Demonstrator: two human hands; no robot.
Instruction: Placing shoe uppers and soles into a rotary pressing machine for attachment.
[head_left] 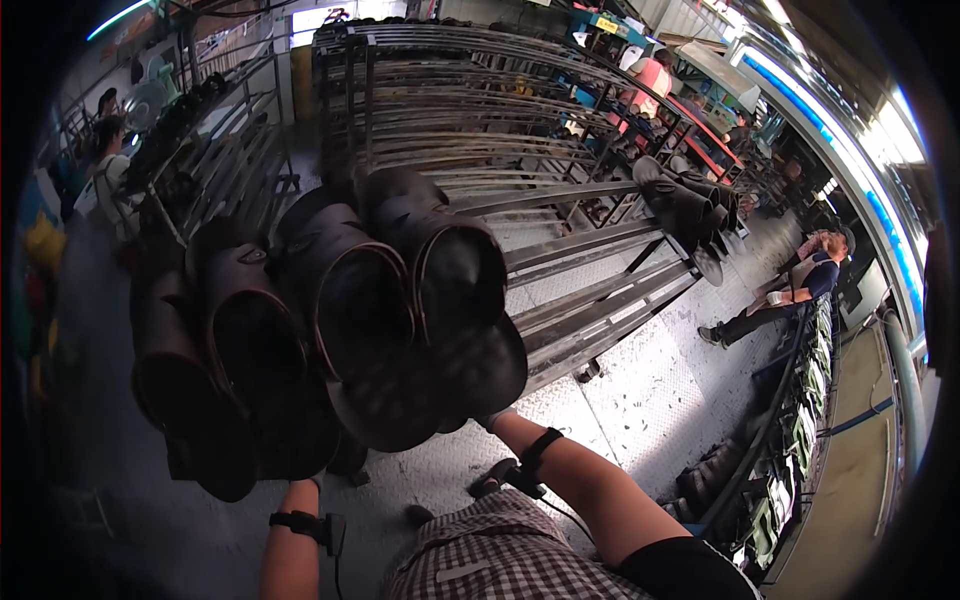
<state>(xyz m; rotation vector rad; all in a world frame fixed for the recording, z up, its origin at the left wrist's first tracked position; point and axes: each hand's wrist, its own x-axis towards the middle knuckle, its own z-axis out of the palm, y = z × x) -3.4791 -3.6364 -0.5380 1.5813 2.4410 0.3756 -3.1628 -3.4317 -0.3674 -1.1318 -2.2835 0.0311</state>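
A row of several dark leather boots (362, 300) fills the left and middle of the head view, held up side by side in front of me. Their wide round openings and broad flaps face me, and a thin reddish edge runs round some openings. My left hand (314, 483) supports the row from below at its near side. Under the right end of the row is my right hand (490, 419). The boots hide the fingers of both hands, and only a little of each hand shows beyond the wrist straps.
Long metal racks (470, 130) with many bars stand ahead. More dark boots (685, 205) rest on a rack end to the right. A person (800, 285) stands at the right beside a line of green and black items (790, 440). Patterned metal plates (640, 370) cover the floor.
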